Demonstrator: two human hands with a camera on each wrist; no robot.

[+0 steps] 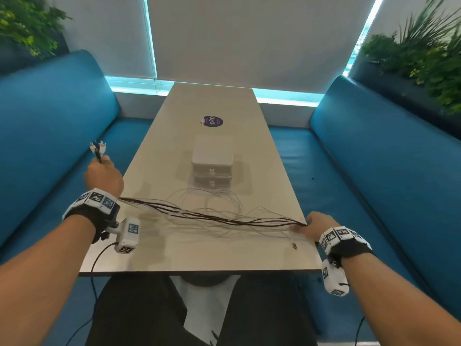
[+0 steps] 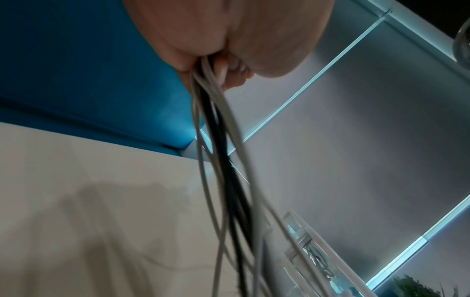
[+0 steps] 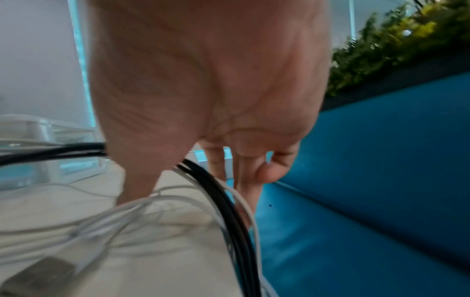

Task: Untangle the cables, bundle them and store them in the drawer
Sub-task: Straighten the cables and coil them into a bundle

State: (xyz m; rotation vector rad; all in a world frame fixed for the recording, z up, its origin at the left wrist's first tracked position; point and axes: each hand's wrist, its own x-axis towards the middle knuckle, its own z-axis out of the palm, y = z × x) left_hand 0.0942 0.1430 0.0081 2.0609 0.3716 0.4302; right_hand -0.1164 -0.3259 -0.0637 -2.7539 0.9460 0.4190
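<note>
Left hand (image 1: 103, 176) fist-gripping cables (image 1: 199, 216), right hand (image 1: 314, 227) pinching them at tabletop (image 1: 224, 255) edge, fingertips blurred, mostly hidden.

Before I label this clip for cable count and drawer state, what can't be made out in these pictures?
- Cable count: the strands of the cables overlap in the head view and are blurred in both wrist views.
- Left hand fingers: hidden behind the hand's back in the head view; only fingertips show at the wrist.
- Drawer unit contents: too small and blurred.
- Connector type: blurred, cut by the edge.
- Right hand grip: fingers hidden.
</note>
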